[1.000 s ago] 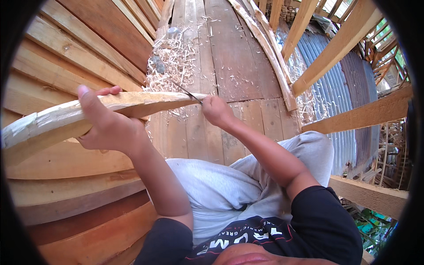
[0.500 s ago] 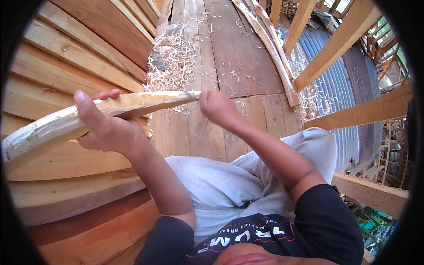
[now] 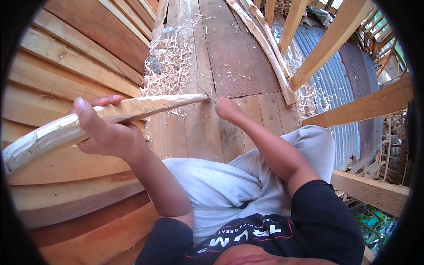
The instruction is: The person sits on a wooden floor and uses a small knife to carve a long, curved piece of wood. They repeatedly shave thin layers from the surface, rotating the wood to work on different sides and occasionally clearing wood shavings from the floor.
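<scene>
A long, pale, peeled wooden pole [image 3: 154,104] slants from the left edge toward the middle, narrowing to a point. My left hand [image 3: 104,128] grips it from below near its middle, thumb on the near side and fingertips over the far side. Just beyond the tapered tip, my right hand [image 3: 226,108] is closed in a fist around a knife [image 3: 204,91]. Its thin blade points up and left, crossing at the pole's tip. The knife's handle is hidden in my fist.
Curled wood shavings [image 3: 170,70] pile up beside the plank wall [image 3: 66,57] on the left. Two long peeled poles [image 3: 265,39] lie on the plank floor [image 3: 238,57] at the right. Beyond them are wooden posts [image 3: 331,44] and corrugated metal sheets [image 3: 327,62].
My right hand has moved right, off the tapered end, and the thin blade now shows past the tip. The pole's tip sits slightly lower and further right. My left hand keeps its grip.
</scene>
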The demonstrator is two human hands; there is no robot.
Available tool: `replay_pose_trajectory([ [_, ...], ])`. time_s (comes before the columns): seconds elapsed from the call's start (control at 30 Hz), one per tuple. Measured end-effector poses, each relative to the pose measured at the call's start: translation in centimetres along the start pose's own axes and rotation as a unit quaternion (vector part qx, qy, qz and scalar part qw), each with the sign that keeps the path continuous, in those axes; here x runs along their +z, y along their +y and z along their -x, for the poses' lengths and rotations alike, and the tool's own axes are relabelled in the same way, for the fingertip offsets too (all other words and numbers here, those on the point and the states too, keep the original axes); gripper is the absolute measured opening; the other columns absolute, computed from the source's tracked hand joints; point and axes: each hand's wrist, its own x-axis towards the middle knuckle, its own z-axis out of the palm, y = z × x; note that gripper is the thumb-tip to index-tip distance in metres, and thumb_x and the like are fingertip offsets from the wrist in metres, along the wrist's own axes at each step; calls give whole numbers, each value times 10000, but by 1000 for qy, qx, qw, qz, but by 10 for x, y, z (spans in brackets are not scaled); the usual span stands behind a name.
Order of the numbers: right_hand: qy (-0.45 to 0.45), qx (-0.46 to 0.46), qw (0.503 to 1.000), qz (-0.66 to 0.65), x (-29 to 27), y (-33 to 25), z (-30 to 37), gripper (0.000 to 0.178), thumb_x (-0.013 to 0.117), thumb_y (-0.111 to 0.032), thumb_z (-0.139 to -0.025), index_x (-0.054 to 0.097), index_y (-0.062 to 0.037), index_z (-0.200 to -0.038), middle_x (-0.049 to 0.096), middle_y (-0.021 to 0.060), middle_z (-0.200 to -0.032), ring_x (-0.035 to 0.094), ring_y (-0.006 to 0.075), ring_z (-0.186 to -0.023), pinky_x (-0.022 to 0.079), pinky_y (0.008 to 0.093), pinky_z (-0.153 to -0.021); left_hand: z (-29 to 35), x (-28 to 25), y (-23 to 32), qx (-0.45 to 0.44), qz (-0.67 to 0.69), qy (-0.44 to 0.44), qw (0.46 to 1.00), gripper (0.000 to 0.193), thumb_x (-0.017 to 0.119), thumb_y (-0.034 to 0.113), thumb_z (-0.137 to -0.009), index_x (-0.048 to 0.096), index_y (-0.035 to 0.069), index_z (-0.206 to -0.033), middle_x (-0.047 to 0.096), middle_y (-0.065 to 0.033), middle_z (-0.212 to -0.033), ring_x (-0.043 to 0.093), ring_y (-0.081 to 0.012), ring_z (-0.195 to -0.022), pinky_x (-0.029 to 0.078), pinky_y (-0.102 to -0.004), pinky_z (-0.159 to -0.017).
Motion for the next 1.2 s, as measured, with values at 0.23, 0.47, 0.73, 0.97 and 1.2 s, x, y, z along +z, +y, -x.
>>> replay_pose_trajectory([
  [0.23,-16,-38,985,-170,-55,-110,50,510,303,-278,-942,608,115,-832,607,352,-852,610,480,-834,462,518,-803,1,-4,-1,19,-34,42,998,290,648,225,-804,488,3,-706,485,-92,-645,532,-215,-603,445,-330,-600],
  [0.47,-33,-54,985,-159,-44,-80,38,484,317,-266,-936,603,115,-854,615,324,-830,609,475,-812,465,520,-790,-14,-18,-7,-2,-6,-3,1000,277,637,254,-818,475,53,-718,479,-72,-658,505,-198,-592,443,-324,-604],
  [0.73,-21,-6,984,-177,-61,-115,59,537,303,-320,-936,643,84,-840,633,309,-887,615,461,-888,455,521,-859,-19,-21,-12,17,28,-68,997,217,604,207,-798,460,46,-827,452,-66,-613,481,-175,-527,454,-294,-511],
  [0.97,-17,-76,984,-159,-90,-127,80,538,317,-309,-928,614,108,-762,594,344,-789,599,498,-790,458,528,-791,-20,-29,-12,13,53,-58,997,201,602,182,-799,460,44,-834,449,-76,-579,468,-181,-472,460,-292,-472],
  [1.2,26,-55,986,-153,-78,-112,71,505,309,-309,-938,660,38,-830,646,279,-884,627,441,-862,463,531,-838,10,-9,4,53,2,-70,996,207,618,130,-808,448,13,-820,495,-91,-617,527,-186,-534,470,-304,-507],
])
